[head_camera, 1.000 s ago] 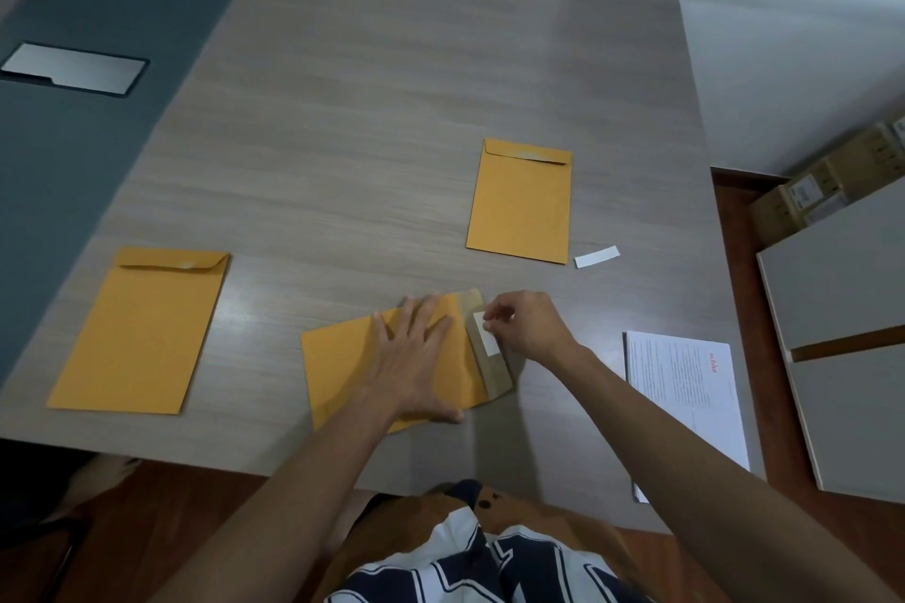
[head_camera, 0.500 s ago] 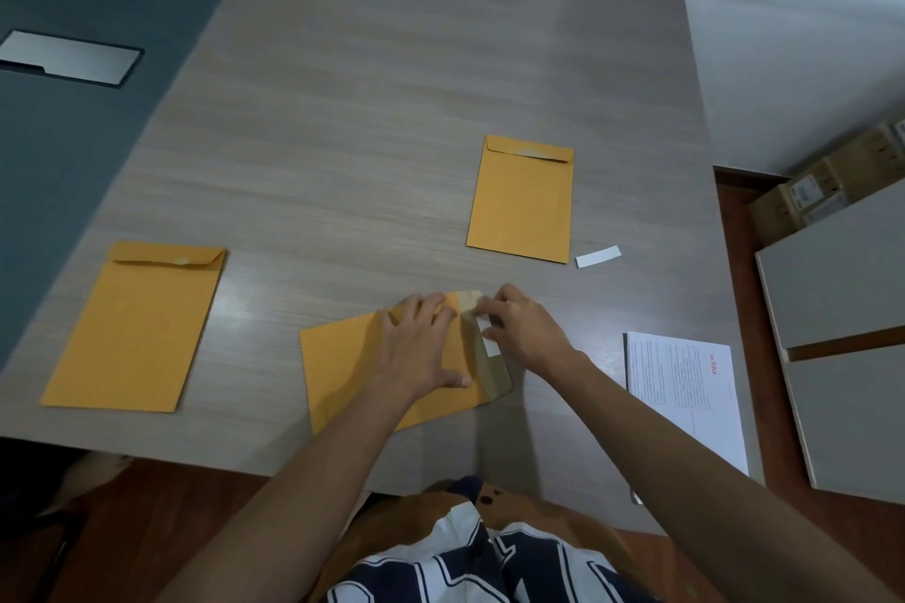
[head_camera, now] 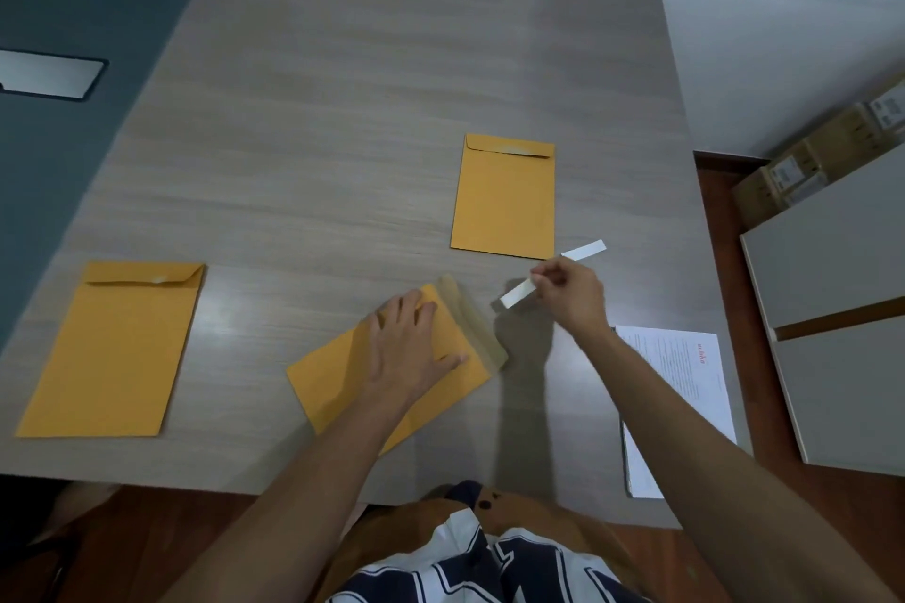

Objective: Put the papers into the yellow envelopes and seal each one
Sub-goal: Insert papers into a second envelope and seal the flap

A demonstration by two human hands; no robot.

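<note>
- The grey wood-grain table (head_camera: pixel 392 88) carries everything; the person sits at its near edge.
- A yellow envelope (head_camera: pixel 117 348) lies well out beyond the left hand's outer side, flap folded down, apparently sealed.
- A second envelope (head_camera: pixel 504 206) lies just beyond the right hand, flap also down.
- The envelope in hand (head_camera: pixel 338 382) lies tilted under the left hand, its flap (head_camera: pixel 472 323) open toward the right hand and the adhesive band bare. It looks filled, not yet sealed.
- Papers (head_camera: pixel 680 387) lie just outside the right forearm, so at least one more filling seems left.
- The left hand (head_camera: pixel 416 348) presses flat, fingers spread, on that envelope.
- The right hand (head_camera: pixel 573 294) pinches a white peel-off strip (head_camera: pixel 519 296), raised between flap and far envelope.
- A spent strip (head_camera: pixel 585 251) lies just past the right hand.
</note>
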